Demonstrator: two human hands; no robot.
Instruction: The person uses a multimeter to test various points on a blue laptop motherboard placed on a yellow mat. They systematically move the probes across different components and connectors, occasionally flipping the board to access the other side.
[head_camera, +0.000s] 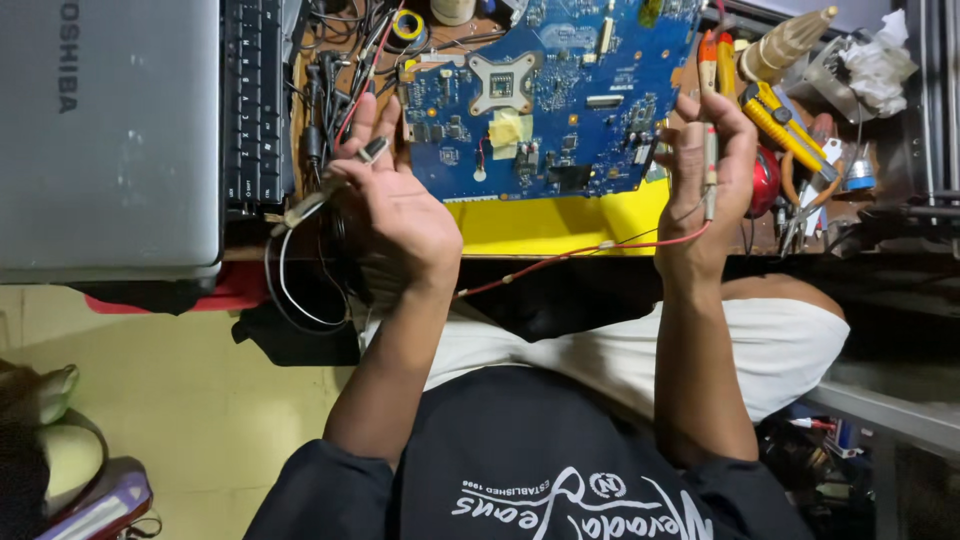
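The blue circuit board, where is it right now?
In the head view the blue circuit board lies top centre on the bench, on a yellow sheet, between the left hand and the right hand, right of the black keyboard.

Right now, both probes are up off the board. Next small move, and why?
Probably lower both tips to the blue circuit board: the left hand holds a black probe, the right hand a red-wired probe, and both are off the board.

We see a cluttered wooden workbench (470, 38) carrying a blue circuit board (560, 95), a yellow sheet (550, 222) under it, and a grey laptop (110, 140) left of it.
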